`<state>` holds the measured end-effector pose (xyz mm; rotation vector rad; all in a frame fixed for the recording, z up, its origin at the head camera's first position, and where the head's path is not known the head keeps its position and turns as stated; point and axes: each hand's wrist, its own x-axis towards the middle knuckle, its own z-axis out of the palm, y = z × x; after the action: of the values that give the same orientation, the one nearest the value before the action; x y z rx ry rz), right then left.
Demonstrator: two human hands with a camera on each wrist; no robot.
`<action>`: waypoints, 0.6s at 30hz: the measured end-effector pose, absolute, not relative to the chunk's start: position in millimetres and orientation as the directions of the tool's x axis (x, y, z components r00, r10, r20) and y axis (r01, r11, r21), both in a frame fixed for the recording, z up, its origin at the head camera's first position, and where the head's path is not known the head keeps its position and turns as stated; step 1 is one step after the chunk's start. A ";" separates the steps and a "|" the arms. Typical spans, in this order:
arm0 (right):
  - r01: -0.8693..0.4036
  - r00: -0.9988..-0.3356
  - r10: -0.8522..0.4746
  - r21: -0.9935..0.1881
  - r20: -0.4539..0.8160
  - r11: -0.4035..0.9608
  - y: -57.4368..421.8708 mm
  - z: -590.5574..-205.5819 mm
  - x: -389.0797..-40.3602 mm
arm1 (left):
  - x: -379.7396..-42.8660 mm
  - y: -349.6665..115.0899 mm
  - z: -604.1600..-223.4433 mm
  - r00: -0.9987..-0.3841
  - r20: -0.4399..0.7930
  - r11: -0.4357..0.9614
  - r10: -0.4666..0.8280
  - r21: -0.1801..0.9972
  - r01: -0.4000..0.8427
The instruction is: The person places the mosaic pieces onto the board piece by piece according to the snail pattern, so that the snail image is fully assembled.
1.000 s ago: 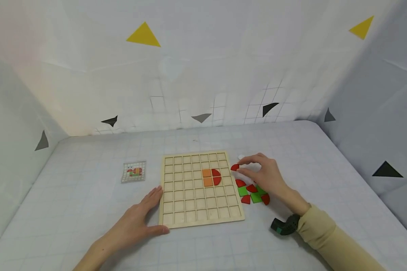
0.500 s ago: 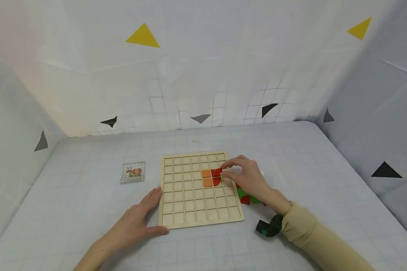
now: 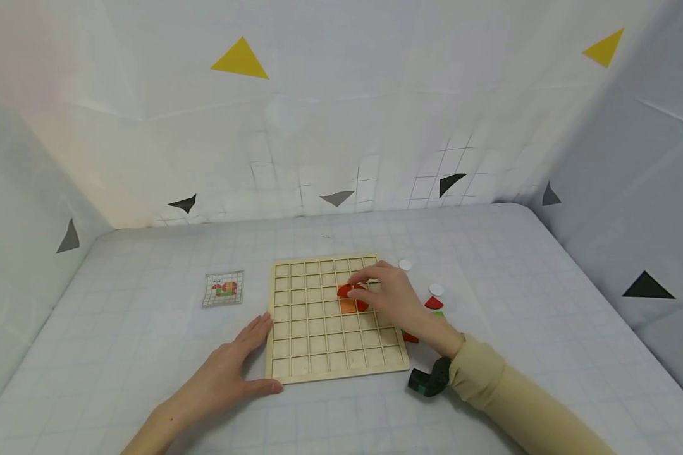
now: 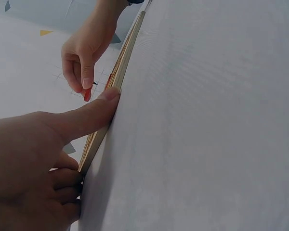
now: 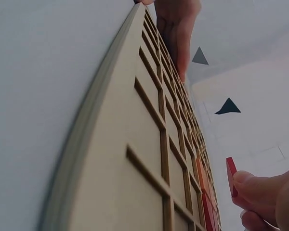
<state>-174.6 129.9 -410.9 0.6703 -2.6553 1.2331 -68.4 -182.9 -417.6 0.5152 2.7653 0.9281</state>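
Ideally, I'd level the red piece (image 3: 344,291) my right hand (image 3: 393,296) pinches before release; my unclenched left hand (image 3: 229,371) touches the board (image 3: 317,328).

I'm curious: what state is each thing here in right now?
Board: flat on the table, partly filled
Left hand: touching the board's edge
Right hand: pinching a red piece between its fingers
Red piece: held above the board
Orange square: set in the board
Picture card: lying left of the board
White discs: lying right of the board
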 end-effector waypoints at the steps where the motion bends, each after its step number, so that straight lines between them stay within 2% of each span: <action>1: -0.455 -0.888 -0.342 -0.685 0.306 0.569 128.0 -410.4 -175.0 | -68.3 -182.9 -417.4 -0.924 -0.061 0.745 0.378 0.613 0.264; 12: -0.481 -0.875 -0.358 -0.673 0.326 0.562 109.4 -411.7 -177.2 | -68.0 -182.4 -415.5 -0.925 -0.082 0.747 0.372 0.617 0.246; 18: -0.534 -0.845 -0.349 -0.637 0.404 0.555 104.9 -425.6 -178.1 | -68.6 -182.4 -416.5 -0.925 -0.070 0.755 0.372 0.602 0.259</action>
<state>-178.1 104.9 -425.6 0.7395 -2.5600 1.1659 -68.6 -182.4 -416.5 0.5023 2.7670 0.9086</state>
